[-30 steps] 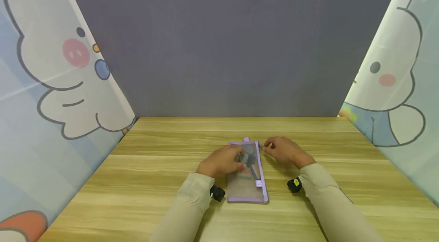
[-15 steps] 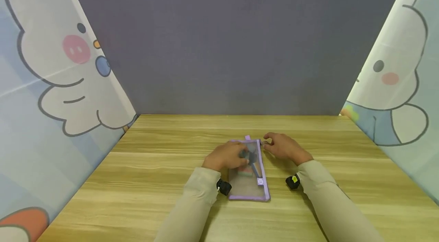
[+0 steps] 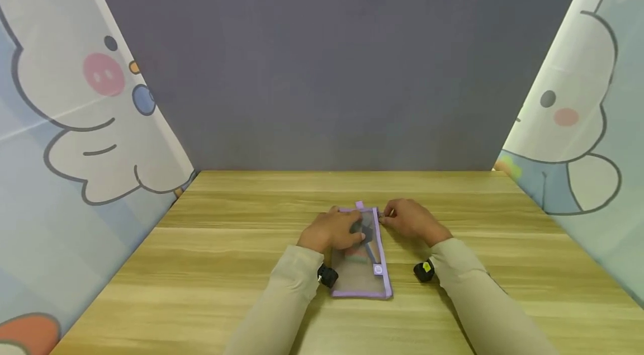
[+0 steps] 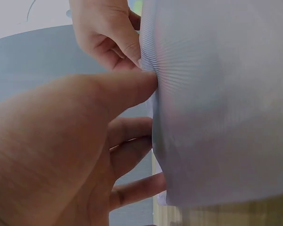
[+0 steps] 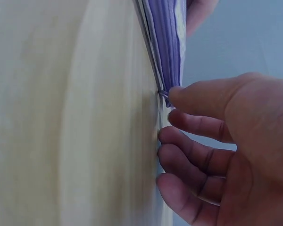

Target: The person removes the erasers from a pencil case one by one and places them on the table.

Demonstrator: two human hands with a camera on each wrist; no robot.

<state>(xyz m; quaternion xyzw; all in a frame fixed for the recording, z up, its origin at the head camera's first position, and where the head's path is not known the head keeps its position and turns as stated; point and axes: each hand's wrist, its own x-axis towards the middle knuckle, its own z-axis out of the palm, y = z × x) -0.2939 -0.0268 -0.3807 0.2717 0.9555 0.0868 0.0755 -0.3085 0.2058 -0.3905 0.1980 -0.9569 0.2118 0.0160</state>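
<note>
A mesh zipper pouch point(image 3: 357, 280) with purple edging lies flat on the table. Through its mesh show a dark object, a slim blue strip and a pink-and-green patch, their kinds unclear. My left hand point(image 3: 332, 230) lies across the pouch's upper left, curled thumb and fingers pinching the mesh into creases in the left wrist view. At the top right corner my right hand point(image 3: 411, 219) pinches the zipper pull point(image 5: 163, 94) at the end of the purple zipper point(image 5: 166, 47). Its thumb meets that end, while the other fingers curl below.
The wood-grain table point(image 3: 241, 265) extends around the pouch on all sides. A dark grey panel point(image 3: 322, 64) stands at its back edge. Cartoon-printed sheets point(image 3: 126, 159) flank it left and right. A black wrist camera point(image 3: 327, 275) sits at each cuff.
The right forefinger, lifted half a second ago, has come down to the thumb, and that hand sits nearer the pouch corner. My left hand stays on the mesh. The head view shifts slightly.
</note>
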